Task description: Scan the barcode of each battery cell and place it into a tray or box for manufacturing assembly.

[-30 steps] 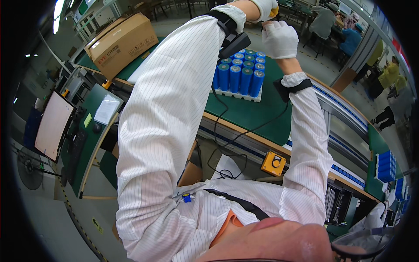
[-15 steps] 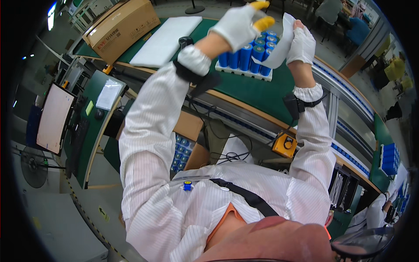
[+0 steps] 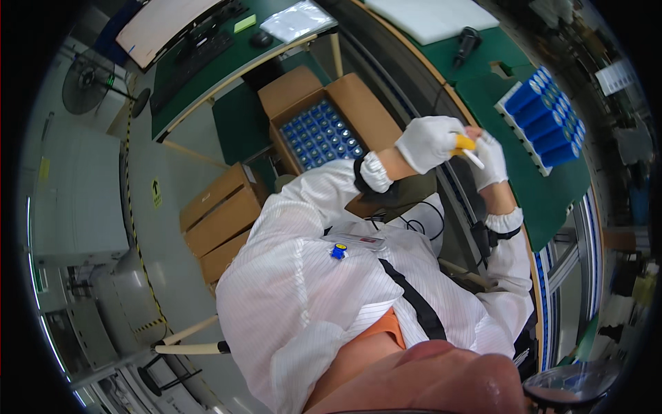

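From my feed it's a factory bench: green work mat [image 3: 545, 200] with a tray of blue battery cells [image 3: 545, 121] lying up-right of both hands, right one nearer. Left hand [image 3: 429, 141] is closed around a yellow-tipped tool [image 3: 467, 148]; right hand [image 3: 491, 160] touches its white end, grip unclear.

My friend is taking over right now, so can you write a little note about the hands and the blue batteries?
Left hand: white glove, yellow fingertip covers, pinching a small white strip.
Right hand: gloved, touching the left, helping with the strip.
Blue batteries in a white tray: on the green bench, beside the hands, untouched.
More blue cells fill the open cardboard box on the floor.
Left: strip still in hand.
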The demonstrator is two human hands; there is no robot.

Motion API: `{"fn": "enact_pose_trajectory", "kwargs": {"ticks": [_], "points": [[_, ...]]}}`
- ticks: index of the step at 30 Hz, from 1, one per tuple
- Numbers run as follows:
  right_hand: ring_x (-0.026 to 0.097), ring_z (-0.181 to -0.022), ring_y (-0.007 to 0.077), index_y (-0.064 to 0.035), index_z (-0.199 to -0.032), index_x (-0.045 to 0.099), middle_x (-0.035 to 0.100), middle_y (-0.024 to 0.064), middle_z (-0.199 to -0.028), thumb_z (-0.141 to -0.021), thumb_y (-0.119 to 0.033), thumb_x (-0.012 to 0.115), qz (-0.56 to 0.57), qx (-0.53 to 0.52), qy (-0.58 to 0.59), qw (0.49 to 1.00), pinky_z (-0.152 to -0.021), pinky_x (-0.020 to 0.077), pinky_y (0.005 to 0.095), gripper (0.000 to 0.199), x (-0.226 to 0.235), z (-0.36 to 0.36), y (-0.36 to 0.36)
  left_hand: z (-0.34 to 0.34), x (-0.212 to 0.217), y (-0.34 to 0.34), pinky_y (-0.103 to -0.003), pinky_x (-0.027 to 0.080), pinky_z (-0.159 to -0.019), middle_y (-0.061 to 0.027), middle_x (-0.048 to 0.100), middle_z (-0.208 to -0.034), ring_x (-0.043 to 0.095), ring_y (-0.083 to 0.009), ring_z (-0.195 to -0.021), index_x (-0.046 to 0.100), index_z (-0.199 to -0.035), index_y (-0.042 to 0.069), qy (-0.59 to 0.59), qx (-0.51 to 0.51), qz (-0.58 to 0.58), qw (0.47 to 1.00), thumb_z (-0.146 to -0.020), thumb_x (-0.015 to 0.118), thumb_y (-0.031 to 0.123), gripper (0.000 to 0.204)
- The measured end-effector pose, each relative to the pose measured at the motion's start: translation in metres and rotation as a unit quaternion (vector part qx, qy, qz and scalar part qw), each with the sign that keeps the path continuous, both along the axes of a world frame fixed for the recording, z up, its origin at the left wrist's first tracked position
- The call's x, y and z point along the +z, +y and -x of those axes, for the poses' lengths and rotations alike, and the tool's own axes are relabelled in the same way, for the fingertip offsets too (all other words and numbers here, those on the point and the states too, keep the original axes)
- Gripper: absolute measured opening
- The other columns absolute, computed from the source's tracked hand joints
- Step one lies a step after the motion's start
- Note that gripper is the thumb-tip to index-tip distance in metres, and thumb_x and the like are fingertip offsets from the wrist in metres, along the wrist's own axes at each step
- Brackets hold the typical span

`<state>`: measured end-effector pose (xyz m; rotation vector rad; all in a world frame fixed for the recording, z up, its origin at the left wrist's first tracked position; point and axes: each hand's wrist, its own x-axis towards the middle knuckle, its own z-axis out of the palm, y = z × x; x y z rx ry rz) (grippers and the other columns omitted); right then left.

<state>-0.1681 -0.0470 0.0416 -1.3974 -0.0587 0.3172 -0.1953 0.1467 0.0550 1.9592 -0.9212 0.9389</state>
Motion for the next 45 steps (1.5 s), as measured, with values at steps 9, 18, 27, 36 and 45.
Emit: {"fn": "enact_pose_trajectory", "kwargs": {"ticks": [9, 18, 27, 36, 45], "points": [[0.067, -0.089, 0.0207, 0.0032, -0.126, 0.058, 0.070, 0.0124, -0.102, -0.095, -0.032, 0.063, 0.459, 0.116, -0.208, 0.856, -0.081, 0.0532, 0.0356, 0.047, -0.119, 0.040, 0.077, 0.029, -0.164, 0.069, -0.026, 0.049, -0.063, -0.0031, 0.067, -0.082, 0.060, -0.0106, -0.070, 0.068, -0.093, 0.001, 0.513, 0.077, 0.335, 0.787, -0.084, 0.079, 0.015, 0.020], [0.061, -0.072, 0.0105, -0.0003, -0.104, 0.069, 0.067, 0.0026, -0.085, -0.091, -0.009, 0.062, 0.295, 0.143, 0.093, 0.940, -0.061, 0.0494, 0.0259, 0.017, -0.279, 0.085, 0.080, 0.071, -0.330, 0.061, -0.030, 0.045, -0.054, -0.0027, 0.068, -0.080, 0.058, -0.0120, -0.061, 0.074, -0.101, -0.001, 0.716, 0.111, 0.300, 0.620, -0.088, 0.076, 0.026, 0.030], [0.053, -0.051, 0.0097, -0.0021, -0.108, 0.065, 0.063, 0.0031, -0.073, -0.092, -0.003, 0.055, 0.215, 0.176, 0.289, 0.916, -0.044, 0.0420, 0.0246, 0.018, -0.295, 0.075, 0.103, 0.101, -0.343, 0.087, -0.023, 0.053, -0.066, 0.0008, 0.071, -0.090, 0.066, -0.0117, -0.072, 0.069, -0.121, 0.009, 0.718, -0.025, 0.398, 0.571, -0.093, 0.069, 0.017, 0.029], [0.064, -0.102, 0.0268, 0.0001, -0.119, 0.053, 0.061, 0.0132, -0.111, -0.100, -0.014, 0.057, -0.140, 0.086, 0.477, 0.863, -0.085, 0.0578, 0.0402, 0.024, -0.287, 0.038, 0.132, 0.070, -0.303, 0.114, -0.034, 0.056, -0.076, -0.0129, 0.072, -0.098, 0.070, -0.0303, -0.088, 0.076, -0.103, 0.011, 0.396, 0.198, -0.044, 0.896, -0.078, 0.071, 0.007, 0.025], [0.067, -0.067, 0.0151, 0.0027, -0.106, 0.067, 0.070, 0.0067, -0.085, -0.093, -0.007, 0.064, 0.181, 0.117, 0.207, 0.954, -0.060, 0.0545, 0.0271, 0.016, -0.324, 0.006, 0.153, 0.054, -0.299, 0.147, -0.032, 0.053, -0.085, -0.0143, 0.071, -0.114, 0.069, -0.0237, -0.101, 0.063, -0.128, 0.010, 0.621, 0.138, 0.069, 0.768, -0.092, 0.063, 0.018, 0.037]]}}
